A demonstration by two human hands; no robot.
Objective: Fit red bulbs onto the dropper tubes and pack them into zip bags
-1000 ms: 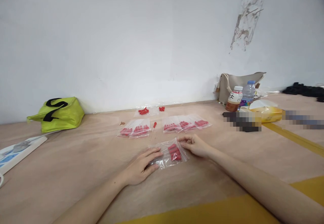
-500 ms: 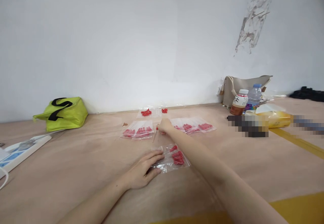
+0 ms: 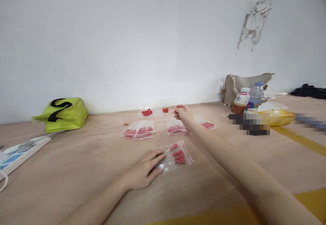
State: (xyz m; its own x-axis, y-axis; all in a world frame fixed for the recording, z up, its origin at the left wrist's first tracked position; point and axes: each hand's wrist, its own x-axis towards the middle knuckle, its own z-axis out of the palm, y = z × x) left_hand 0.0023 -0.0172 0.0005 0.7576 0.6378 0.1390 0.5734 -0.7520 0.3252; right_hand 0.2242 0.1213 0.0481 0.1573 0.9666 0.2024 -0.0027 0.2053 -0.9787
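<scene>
My left hand [image 3: 145, 170] lies flat with its fingers stretched over the left end of a clear zip bag [image 3: 166, 166] near the front. Inside that bag are several red-handled pieces [image 3: 179, 157], one of them with a slim pale shaft. Further back, my right hand [image 3: 185, 115] is raised above the bags in a pinch. A small red piece [image 3: 177, 106] shows at its fingertips; the rest of it is hidden. Just below the hand rests a zip bag [image 3: 175, 125] of red-handled pieces, with another bag [image 3: 207, 124] to its right, partly behind my forearm.
More filled bags [image 3: 143, 131] lie left of centre. Loose red pieces [image 3: 147, 112] rest on a bag by the wall. At left are a lime-green bag [image 3: 66, 114] and a power strip [image 3: 26, 153]; at right, bottles [image 3: 240, 101], a beige bag [image 3: 230, 91] and a yellow packet [image 3: 278, 118].
My right hand has moved right and back, lifting off the bags; the thin shaft seen below it before no longer shows. The front bag has shifted slightly under my still left hand.
</scene>
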